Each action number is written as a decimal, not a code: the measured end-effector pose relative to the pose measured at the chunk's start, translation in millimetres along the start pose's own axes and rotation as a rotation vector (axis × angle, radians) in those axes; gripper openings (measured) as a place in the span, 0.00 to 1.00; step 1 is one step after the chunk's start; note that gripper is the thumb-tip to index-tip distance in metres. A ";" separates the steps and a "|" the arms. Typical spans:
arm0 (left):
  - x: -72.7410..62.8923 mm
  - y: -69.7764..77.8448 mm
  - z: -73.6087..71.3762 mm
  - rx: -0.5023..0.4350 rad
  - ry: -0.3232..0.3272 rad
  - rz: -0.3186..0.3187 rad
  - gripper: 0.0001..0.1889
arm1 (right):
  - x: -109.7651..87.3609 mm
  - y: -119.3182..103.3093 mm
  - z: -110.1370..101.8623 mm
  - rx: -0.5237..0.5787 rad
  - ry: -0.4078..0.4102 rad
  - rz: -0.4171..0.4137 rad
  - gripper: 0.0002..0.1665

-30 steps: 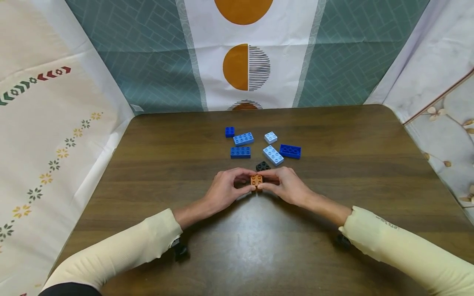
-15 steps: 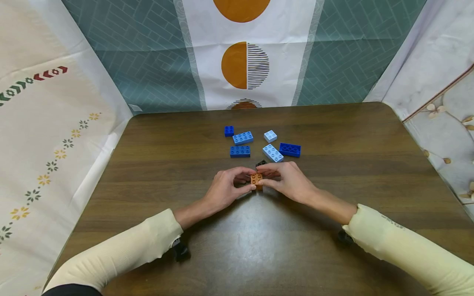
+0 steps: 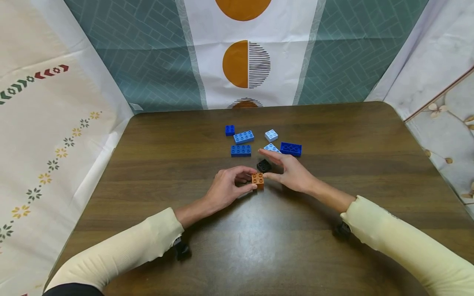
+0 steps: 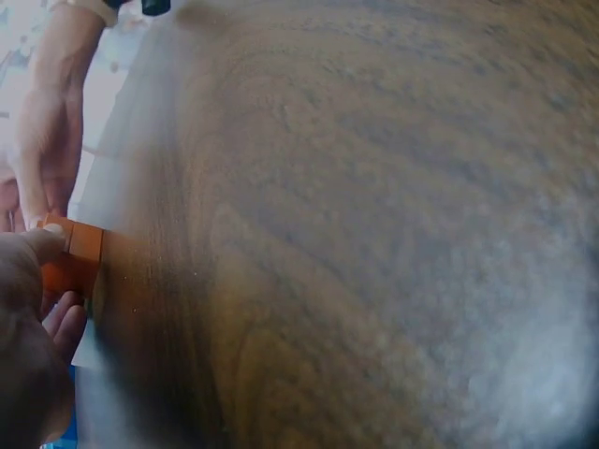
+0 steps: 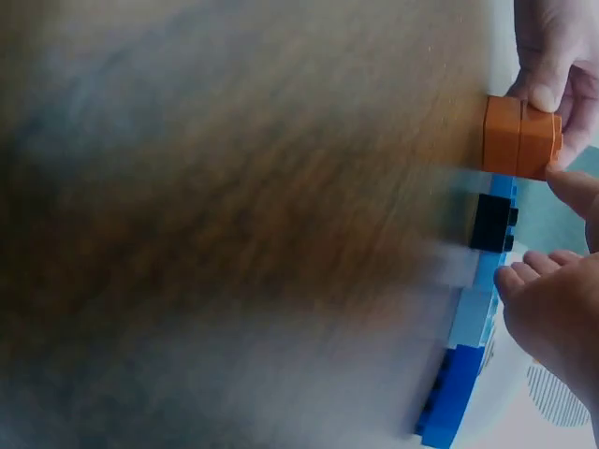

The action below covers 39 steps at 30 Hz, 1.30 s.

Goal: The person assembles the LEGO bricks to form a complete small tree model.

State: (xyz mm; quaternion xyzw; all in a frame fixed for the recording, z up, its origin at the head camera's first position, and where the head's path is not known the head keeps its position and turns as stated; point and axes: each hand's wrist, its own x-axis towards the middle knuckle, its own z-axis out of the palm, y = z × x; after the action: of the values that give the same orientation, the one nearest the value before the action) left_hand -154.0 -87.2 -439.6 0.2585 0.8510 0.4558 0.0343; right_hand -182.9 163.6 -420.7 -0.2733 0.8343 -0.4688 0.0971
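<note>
Just below the middle of the head view, the left hand (image 3: 226, 190) is pinching an orange brick (image 3: 257, 180) between thumb and curled fingers, keeping it down on the brown table (image 3: 148, 164). In the right wrist view the orange brick (image 5: 520, 137) is showing a seam, so it is looking like two orange pieces stacked together, at the upper right of that frame. In the left wrist view the same brick (image 4: 73, 256) is sitting at the left edge, under the left thumb.

The right hand (image 3: 292, 172) is lying just right of the orange brick, its fingers loosely spread and holding nothing; its thumb is reaching toward the brick's right side, though whether it is touching is hard to tell. Its forefinger is stretching up over a black brick (image 3: 263, 165), which is sitting just above the orange one.

Higher in the head view, a cluster of blue bricks is lying near the middle of the table: a small dark blue brick (image 3: 230, 130), a mid-blue long brick (image 3: 243, 137), a second blue long brick (image 3: 240, 150), a small pale blue brick (image 3: 271, 135), a pale long brick (image 3: 272, 148) partly hidden by the right fingers, and a dark blue long brick (image 3: 291, 149).
</note>
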 end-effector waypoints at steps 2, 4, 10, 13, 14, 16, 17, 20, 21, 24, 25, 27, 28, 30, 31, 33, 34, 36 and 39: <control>0.2 -0.2 -0.1 0.001 0.002 0.001 0.19 | 1.0 2.7 -0.7 0.027 -0.013 0.016 0.42; 0.3 -0.7 0.0 0.005 0.003 -0.002 0.19 | 1.9 5.6 -0.9 0.046 -0.021 0.030 0.42; 0.4 -1.6 0.5 0.005 -0.002 -0.012 0.18 | 5.2 11.5 0.3 0.100 -0.046 0.089 0.40; 0.4 -1.6 0.4 -0.005 -0.002 -0.018 0.18 | 6.3 12.6 1.1 0.100 -0.050 0.090 0.39; 0.4 -1.4 0.3 -0.005 -0.002 -0.021 0.18 | 6.6 12.8 1.3 0.097 -0.050 0.089 0.38; 0.4 -1.0 0.1 -0.005 -0.002 -0.029 0.18 | 6.5 12.5 1.5 0.087 -0.046 0.087 0.37; 0.3 -0.8 0.0 -0.004 -0.003 -0.033 0.18 | 6.4 12.3 1.5 0.082 -0.045 0.085 0.37; 0.2 -0.9 0.0 -0.003 -0.006 -0.036 0.18 | 5.9 11.3 1.4 0.081 -0.039 0.089 0.36; 0.2 -1.1 0.2 -0.006 -0.008 -0.034 0.18 | 5.8 11.1 1.4 0.080 -0.037 0.088 0.36; 0.5 -1.3 0.5 -0.011 -0.008 -0.028 0.18 | 6.4 11.2 1.5 0.075 -0.033 0.083 0.35; 0.6 -1.3 0.6 -0.011 -0.007 -0.027 0.18 | 6.7 11.4 1.5 0.072 -0.031 0.082 0.35; 0.7 -1.0 0.6 -0.010 -0.006 -0.027 0.18 | 7.3 11.5 1.8 0.066 -0.028 0.083 0.34; 0.7 -0.7 0.5 -0.009 -0.005 -0.028 0.18 | 7.7 11.5 2.0 0.062 -0.025 0.086 0.34; 0.7 -0.5 0.3 -0.009 -0.005 -0.031 0.18 | 8.2 11.5 2.3 0.055 -0.020 0.090 0.33; 0.6 -0.2 0.2 -0.009 -0.006 -0.032 0.18 | 8.3 11.4 2.4 0.053 -0.017 0.094 0.33; 0.5 0.0 0.1 -0.009 -0.007 -0.034 0.18 | 8.6 10.9 2.7 0.052 -0.011 0.099 0.32; 0.5 0.1 0.1 -0.009 -0.008 -0.035 0.18 | 8.5 10.7 2.8 0.051 -0.008 0.102 0.32; 0.5 0.2 0.1 -0.009 -0.009 -0.037 0.18 | 8.4 10.0 3.0 0.051 -0.003 0.108 0.32; 0.4 0.5 0.0 -0.005 -0.009 -0.041 0.18 | 8.2 9.1 3.4 0.046 0.004 0.115 0.31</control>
State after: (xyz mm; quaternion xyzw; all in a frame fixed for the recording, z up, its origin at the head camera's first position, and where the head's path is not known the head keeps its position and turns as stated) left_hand -154.2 -86.8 -439.1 0.2431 0.8548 0.4560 0.0480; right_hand -191.6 160.4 -429.5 -0.2217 0.8378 -0.4821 0.1283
